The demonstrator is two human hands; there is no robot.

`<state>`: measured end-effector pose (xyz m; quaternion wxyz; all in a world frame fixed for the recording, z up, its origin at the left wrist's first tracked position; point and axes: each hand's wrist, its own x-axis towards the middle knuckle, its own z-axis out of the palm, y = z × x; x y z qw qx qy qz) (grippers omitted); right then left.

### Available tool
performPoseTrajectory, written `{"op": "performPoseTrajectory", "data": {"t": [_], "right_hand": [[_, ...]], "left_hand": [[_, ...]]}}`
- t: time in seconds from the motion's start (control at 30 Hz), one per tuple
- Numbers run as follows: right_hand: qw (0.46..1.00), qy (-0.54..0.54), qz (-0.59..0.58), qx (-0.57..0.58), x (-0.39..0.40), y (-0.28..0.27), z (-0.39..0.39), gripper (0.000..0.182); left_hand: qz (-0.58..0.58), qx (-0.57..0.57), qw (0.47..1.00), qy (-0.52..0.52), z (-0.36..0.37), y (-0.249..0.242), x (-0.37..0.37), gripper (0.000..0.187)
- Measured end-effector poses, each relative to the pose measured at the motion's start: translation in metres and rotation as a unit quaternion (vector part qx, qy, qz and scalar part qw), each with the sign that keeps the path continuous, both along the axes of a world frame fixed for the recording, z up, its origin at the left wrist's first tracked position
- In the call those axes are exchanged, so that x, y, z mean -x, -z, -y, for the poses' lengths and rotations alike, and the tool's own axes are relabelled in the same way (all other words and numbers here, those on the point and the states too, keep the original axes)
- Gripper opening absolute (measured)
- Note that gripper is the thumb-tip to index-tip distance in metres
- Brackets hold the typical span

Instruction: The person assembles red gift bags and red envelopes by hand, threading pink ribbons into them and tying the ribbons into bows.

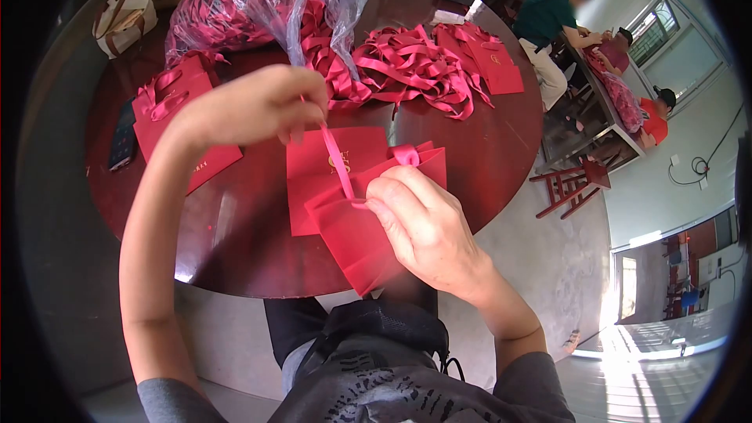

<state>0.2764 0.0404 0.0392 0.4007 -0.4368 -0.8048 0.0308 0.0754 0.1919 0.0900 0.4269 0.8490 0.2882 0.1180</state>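
My left hand [262, 106] is raised over the table, its fingers closed on a pink ribbon [338, 160] pulled taut. That ribbon runs down to the top edge of a red paper gift bag [356, 247], which tilts near the table's front edge. My right hand [427, 223] pinches the bag at its rim, beside where the ribbon meets it. A pink ribbon loop [405, 155] shows just behind my right fingers. Behind the held bag lies another red gift bag [305, 204] with a gold logo. My left fingertips are slightly blurred.
On the round table [251, 266] are a ribbon heap [423, 70], a clear plastic sack [235, 8] of ribbons, finished-looking bags [501, 70], a stack of bags [211, 164] and a phone [123, 137]. Several people work at another table [603, 102]; a red stool [576, 184] stands nearby.
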Motion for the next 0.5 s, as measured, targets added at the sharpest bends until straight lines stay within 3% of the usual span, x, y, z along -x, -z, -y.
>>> {"op": "performPoseTrajectory", "data": {"t": [0.27,0.33,0.5], "right_hand": [[0.999,0.000,-0.007,0.039,-0.006,-0.009,0.001,0.019],[0.989,0.046,0.140,0.017,-0.005,-0.022,0.001,0.019],[0.994,0.013,0.112,0.009,-0.006,-0.012,-0.004,0.019]], "left_hand": [[0.038,-0.044,0.997,-0.047,-0.018,0.016,0.010,0.012],[0.044,-0.055,0.996,-0.058,-0.021,0.019,0.010,0.012],[0.059,-0.094,0.990,-0.082,-0.026,0.025,0.011,0.011]]}}
